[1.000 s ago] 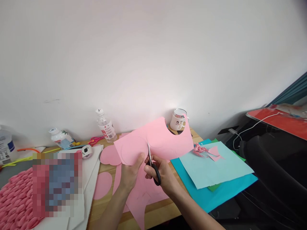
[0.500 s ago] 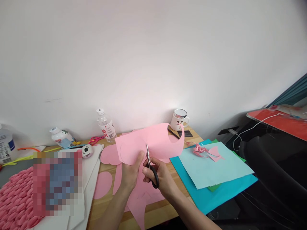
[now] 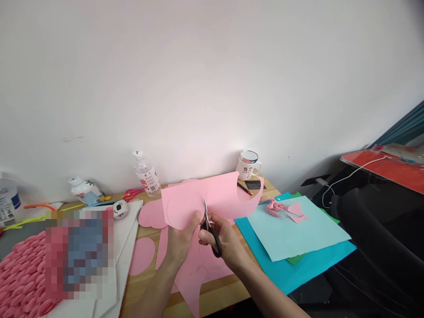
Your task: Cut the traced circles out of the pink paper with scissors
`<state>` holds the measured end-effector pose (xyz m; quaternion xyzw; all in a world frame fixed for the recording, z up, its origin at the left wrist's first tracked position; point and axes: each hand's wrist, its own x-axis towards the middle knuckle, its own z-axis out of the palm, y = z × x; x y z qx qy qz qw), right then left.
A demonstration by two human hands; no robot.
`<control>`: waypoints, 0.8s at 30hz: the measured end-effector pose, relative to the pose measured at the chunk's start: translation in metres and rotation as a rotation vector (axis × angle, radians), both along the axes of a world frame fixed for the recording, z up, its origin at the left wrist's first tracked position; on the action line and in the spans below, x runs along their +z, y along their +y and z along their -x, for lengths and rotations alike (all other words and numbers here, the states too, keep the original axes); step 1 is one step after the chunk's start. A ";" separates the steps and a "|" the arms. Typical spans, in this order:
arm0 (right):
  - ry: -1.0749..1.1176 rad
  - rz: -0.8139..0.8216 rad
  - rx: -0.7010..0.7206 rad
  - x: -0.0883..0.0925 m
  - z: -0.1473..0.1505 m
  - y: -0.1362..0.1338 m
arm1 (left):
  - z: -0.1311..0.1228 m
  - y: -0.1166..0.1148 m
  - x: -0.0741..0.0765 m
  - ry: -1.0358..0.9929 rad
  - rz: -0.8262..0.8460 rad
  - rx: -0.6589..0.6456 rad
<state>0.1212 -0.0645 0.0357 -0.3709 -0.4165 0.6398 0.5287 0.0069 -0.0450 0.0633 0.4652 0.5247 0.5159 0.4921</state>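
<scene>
My left hand (image 3: 181, 243) grips the lower edge of a sheet of pink paper (image 3: 218, 192), thumb on top and fingers hidden behind it. A circle outline is drawn on the sheet's left part, and a rounded piece is gone from its right end. In my right hand (image 3: 223, 240) are black-handled scissors (image 3: 215, 242), thumb and fingers in the loops. Their blades point up and away, lying at the paper just right of the drawn circle. Below the sheet lie more pink paper pieces, among them a cut circle (image 3: 142, 256) left of my left hand.
A plastic bottle (image 3: 149, 176) and a white mug (image 3: 247, 165) stand near the wall. Light blue paper (image 3: 298, 234) with pink scraps (image 3: 278, 207) lies at right. Pink scissors (image 3: 132, 193), a white tape dispenser (image 3: 120, 209) and a pink woven item (image 3: 23, 274) are at left.
The pink sheet has turned and flattened slightly, its right end swinging right and uncovering a pencil. The scissors have shifted slightly right with my right hand.
</scene>
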 end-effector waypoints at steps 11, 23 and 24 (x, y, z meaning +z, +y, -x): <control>-0.068 0.050 -0.018 0.001 -0.001 -0.002 | 0.003 0.002 -0.006 0.002 -0.067 0.040; -0.098 0.083 -0.019 0.004 0.001 -0.004 | 0.006 0.003 -0.007 0.025 -0.068 0.070; -0.105 0.088 -0.018 0.004 0.001 -0.004 | 0.006 0.003 -0.007 0.022 -0.070 0.073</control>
